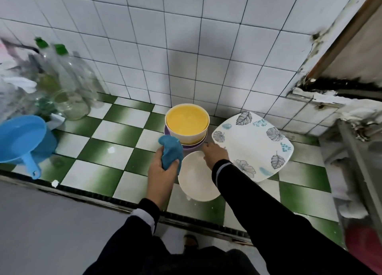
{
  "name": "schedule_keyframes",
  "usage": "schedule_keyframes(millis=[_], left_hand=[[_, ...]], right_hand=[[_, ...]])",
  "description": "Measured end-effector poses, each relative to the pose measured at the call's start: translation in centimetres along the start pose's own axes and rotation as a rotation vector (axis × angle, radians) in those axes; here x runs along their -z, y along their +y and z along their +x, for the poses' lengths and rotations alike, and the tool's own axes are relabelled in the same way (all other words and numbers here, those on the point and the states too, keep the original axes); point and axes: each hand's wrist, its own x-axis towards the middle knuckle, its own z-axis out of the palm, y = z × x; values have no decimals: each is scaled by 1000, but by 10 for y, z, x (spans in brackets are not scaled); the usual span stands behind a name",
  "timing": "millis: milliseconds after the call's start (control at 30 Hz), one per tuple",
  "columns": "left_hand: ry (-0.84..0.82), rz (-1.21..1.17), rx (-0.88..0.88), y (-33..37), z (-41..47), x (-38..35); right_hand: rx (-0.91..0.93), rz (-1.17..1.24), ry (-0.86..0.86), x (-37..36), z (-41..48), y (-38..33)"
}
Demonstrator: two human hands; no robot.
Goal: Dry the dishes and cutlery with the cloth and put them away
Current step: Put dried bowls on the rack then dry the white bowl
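The left hand [160, 171] was curled around a bunched blue cloth [170, 150], held just above the tiled counter [115, 134] and beside the near bowl. The right hand [215, 154] lay at the far rim of the white bowl [194, 181], knuckles up. Its fingertips were hidden, so I could not tell whether it gripped the rim or only rested there.

The white bowl sat close to the counter's front edge, so a one-sided lift by the rim, especially if wet, could probably let it slip and drop to the floor. Just beyond the fingers was the edge of the leaf-patterned square plate [254, 142], which a careless pull might knock. Whether that plate lay flat or was propped up was unclear. Behind the cloth stood a cream bowl with a yellow inside [187, 121], stacked in a purple dish [194, 147]; a swing of the cloth hand could likely tip that stack.
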Motion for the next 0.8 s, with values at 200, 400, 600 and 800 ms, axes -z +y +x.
schedule_keyframes(millis=[200, 400, 600, 800], left_hand=[[-61, -1, 7, 1, 10, 17], [-83, 10, 14, -8, 10, 16], [6, 58, 1, -10, 10, 6], [-59, 298, 1, -21, -4, -13]], right_hand=[[26, -27, -12, 3, -2, -6], [41, 14, 59, 2, -14, -7], [-31, 51, 117, -6, -28, 0], [-97, 134, 221, -22, -56, 12]])
